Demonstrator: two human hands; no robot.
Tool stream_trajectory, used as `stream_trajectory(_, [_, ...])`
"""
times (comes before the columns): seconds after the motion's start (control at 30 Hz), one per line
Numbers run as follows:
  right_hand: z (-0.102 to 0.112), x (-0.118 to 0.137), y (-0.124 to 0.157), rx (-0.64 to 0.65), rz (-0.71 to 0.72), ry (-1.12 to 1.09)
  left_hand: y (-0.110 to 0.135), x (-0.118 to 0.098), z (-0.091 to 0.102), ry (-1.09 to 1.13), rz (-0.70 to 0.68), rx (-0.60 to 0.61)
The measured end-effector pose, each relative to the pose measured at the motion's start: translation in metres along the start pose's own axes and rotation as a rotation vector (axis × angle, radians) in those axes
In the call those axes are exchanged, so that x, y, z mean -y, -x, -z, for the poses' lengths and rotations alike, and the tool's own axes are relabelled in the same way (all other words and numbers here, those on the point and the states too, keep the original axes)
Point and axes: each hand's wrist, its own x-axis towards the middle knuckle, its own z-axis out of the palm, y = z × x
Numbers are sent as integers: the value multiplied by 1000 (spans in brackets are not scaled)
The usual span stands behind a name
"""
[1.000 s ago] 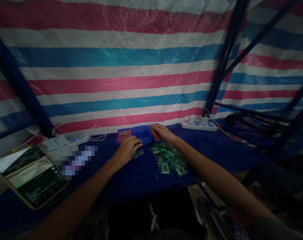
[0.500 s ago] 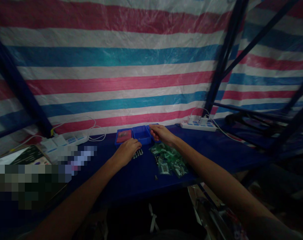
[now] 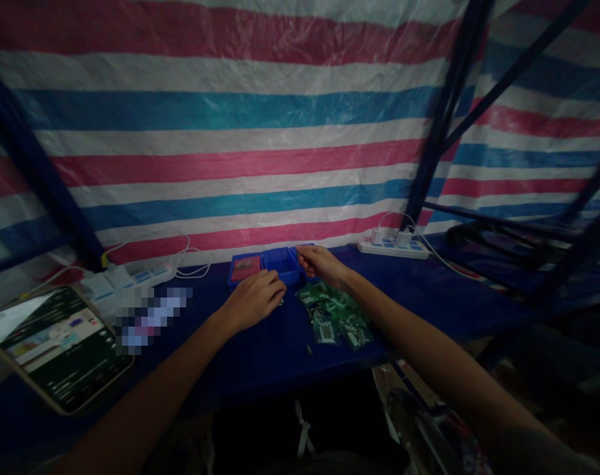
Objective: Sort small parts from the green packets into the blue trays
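Note:
My left hand (image 3: 255, 297) rests on the blue table (image 3: 260, 349) just in front of the blue tray (image 3: 280, 265). Its fingers are curled over a small dark strip of parts, of which only a sliver shows at the fingertips. My right hand (image 3: 320, 264) reaches to the tray's right end, with fingers pinched together on something too small to make out. A pile of green circuit boards (image 3: 335, 318) lies under my right wrist. The tray's left compartment (image 3: 245, 268) holds reddish pieces.
A lit tablet (image 3: 57, 346) leans at the left front. White power strips with cables lie at the back left (image 3: 131, 277) and back right (image 3: 393, 247). One tiny dark part (image 3: 309, 350) lies near the table's front edge. Blue frame bars (image 3: 443, 119) rise on the right.
My left hand has slid slightly right and closed over the dark strip, which lay exposed beside its fingertips before. My right hand has barely moved.

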Motion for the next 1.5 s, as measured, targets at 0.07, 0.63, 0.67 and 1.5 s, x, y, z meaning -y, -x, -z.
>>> stream_trajectory(0.07, [0, 0, 0, -1, 2, 0, 0, -3, 2, 38, -48, 38])
stream_trajectory(0.63, [1, -1, -1, -3, 12, 7, 3, -3, -1, 49, -74, 74])
stream_trajectory(0.67, [1, -2, -1, -3, 13, 7, 3, -3, -1, 57, -70, 75])
stream_trajectory(1.5, [1, -2, -1, -1, 4, 12, 0, -6, 0, 91, -74, 93])
